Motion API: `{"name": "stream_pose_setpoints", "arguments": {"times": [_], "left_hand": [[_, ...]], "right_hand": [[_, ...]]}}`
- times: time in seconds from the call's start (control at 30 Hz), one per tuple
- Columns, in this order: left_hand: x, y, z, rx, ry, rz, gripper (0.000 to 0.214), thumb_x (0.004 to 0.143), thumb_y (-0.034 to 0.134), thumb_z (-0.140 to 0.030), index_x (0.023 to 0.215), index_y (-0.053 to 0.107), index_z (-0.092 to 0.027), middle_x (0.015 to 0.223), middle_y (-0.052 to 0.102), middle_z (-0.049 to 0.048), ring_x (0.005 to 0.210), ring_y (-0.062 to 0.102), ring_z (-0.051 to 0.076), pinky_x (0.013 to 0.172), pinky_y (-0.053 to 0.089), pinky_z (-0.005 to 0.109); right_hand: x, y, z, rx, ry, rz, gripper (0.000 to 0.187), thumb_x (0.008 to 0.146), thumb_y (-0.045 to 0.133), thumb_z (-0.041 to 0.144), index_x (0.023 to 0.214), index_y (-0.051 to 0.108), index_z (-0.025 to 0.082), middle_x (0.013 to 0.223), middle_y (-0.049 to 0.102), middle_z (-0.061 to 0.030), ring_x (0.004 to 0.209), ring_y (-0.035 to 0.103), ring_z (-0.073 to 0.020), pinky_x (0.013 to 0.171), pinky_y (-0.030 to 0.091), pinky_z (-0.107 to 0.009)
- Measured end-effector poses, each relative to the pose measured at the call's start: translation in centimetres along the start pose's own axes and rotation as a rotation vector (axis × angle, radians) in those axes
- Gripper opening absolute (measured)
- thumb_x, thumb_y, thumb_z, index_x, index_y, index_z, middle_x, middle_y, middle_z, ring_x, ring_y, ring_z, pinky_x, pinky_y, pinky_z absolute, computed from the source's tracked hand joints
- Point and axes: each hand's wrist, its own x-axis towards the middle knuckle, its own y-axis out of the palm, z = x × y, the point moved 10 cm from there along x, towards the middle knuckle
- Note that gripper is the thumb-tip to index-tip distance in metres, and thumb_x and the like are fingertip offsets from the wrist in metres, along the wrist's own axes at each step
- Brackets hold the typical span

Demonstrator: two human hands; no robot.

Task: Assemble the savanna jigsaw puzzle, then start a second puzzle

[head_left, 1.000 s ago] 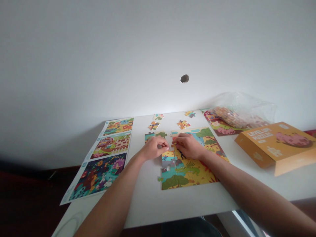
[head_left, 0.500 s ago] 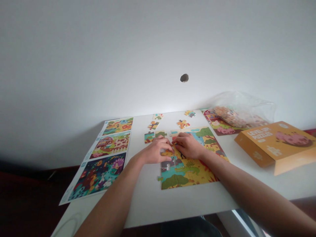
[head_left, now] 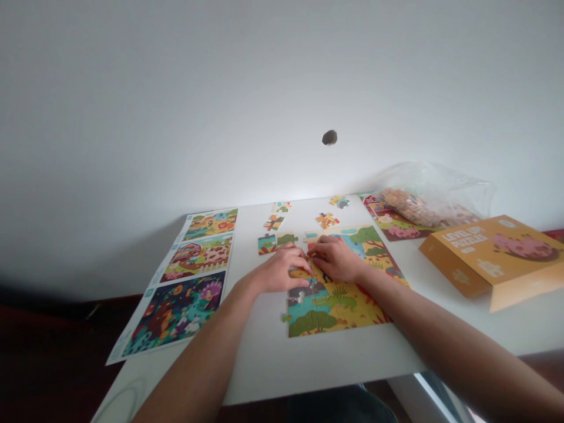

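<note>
With the puzzle as the dial and twelve away from the wearer, a jigsaw puzzle [head_left: 341, 305] of flat, printed, interlocking pieces is lying on the smooth white tabletop [head_left: 264, 364], a rounded knob jutting from it at eight o'clock. Loose knobbed pieces [head_left: 327, 221] are lying from ten to twelve, a thin paper sheet [head_left: 194, 252] of three printed scenes at nine, a crinkled clear plastic bag [head_left: 429, 191] between one and two, and an angular orange puzzle box [head_left: 497, 255] at three. The puzzle is spreading beneath both sets of fingers and on toward five. The left hand [head_left: 282, 269] is arching over its ten-o'clock edge, thumb and bent fingers parting slightly; the right hand [head_left: 333, 258] is curling at eleven, its fingertips nearly meeting the left's. Whether either is pinching a piece, I cannot tell. The puzzle's picture is pointing its treetops to twelve, its near edge running roughly nine to three; foreshortening is hiding which axis is longer.
</note>
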Motion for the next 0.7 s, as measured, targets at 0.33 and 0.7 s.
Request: {"name": "stream_pose_setpoints", "arguments": {"times": [0.33,0.7], "left_hand": [[0.0,-1.0,0.0,0.012,-0.037,-0.079,0.019,0.083,0.073,-0.037,0.094,0.074,-0.022,0.095,0.066,0.004,0.097,0.057,0.021,0.09,0.043,0.033],[-0.2,-1.0,1.1,-0.002,-0.133,-0.087,0.026,0.073,0.08,-0.043,0.081,0.069,-0.02,0.092,0.064,0.003,0.095,0.058,0.021,0.086,0.044,0.032]], "right_hand": [[-0.1,0.1,0.0,-0.01,-0.004,0.004,0.021,0.089,0.058,0.024,0.103,0.074,0.024,0.097,0.066,-0.0062,0.094,0.062,-0.0198,0.09,0.042,-0.032],[0.0,0.3,0.0,-0.018,-0.009,0.023,0.022,0.088,0.059,0.022,0.104,0.074,0.025,0.097,0.065,-0.0063,0.095,0.061,-0.0199,0.09,0.041,-0.032]]}}
